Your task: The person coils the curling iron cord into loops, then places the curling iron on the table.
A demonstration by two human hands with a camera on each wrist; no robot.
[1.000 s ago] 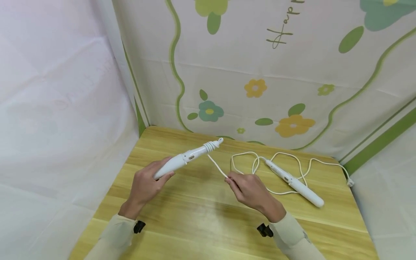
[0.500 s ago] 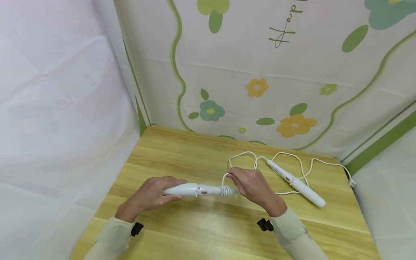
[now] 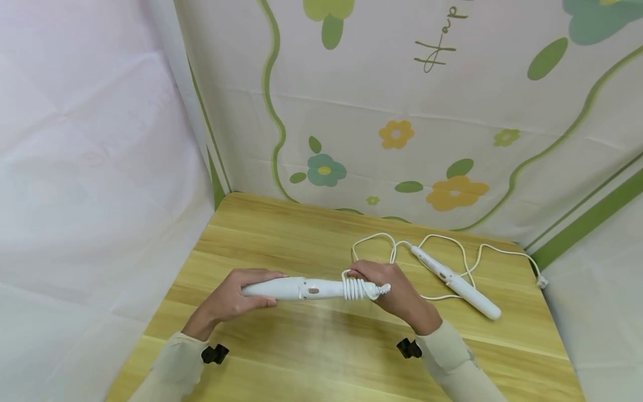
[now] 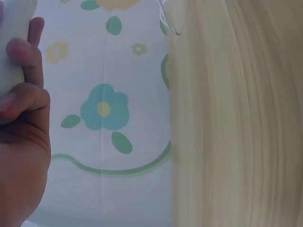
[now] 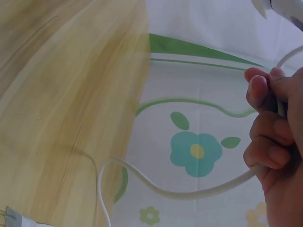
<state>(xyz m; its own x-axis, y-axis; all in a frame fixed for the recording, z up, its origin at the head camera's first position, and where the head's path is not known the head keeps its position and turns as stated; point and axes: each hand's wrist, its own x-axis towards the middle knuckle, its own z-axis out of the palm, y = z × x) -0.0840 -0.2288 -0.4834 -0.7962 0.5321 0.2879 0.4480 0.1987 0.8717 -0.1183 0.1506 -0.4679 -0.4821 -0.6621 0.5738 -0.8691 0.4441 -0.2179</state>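
Note:
My left hand [image 3: 231, 298] grips the thick end of a white hair straightener [image 3: 281, 288], held level over the table. Several turns of white cord [image 3: 354, 289] wrap its narrow end, where a ribbed cord sleeve [image 3: 383, 289] points right. Just behind those turns, my right hand [image 3: 402, 298] pinches the loose cord. In the right wrist view, the cord [image 5: 189, 194] runs through the right fingers [image 5: 267, 151] and hangs in a loop. In the left wrist view, the left fingers [image 4: 31, 61] curl round the white body [image 4: 9, 61], which is cut off by the frame edge.
A second white hair straightener [image 3: 474, 298] lies at the table's right, its cord [image 3: 452, 240] loosely looped around it. The plug [image 3: 542, 282] sits at the right edge. A flowered cloth [image 3: 351, 111] stands behind the wooden table [image 3: 281, 357].
My left hand has swung the straightener from tilted up to level, bringing its wrapped end beside my right hand. The free cord between them is now much shorter. The second straightener stays put.

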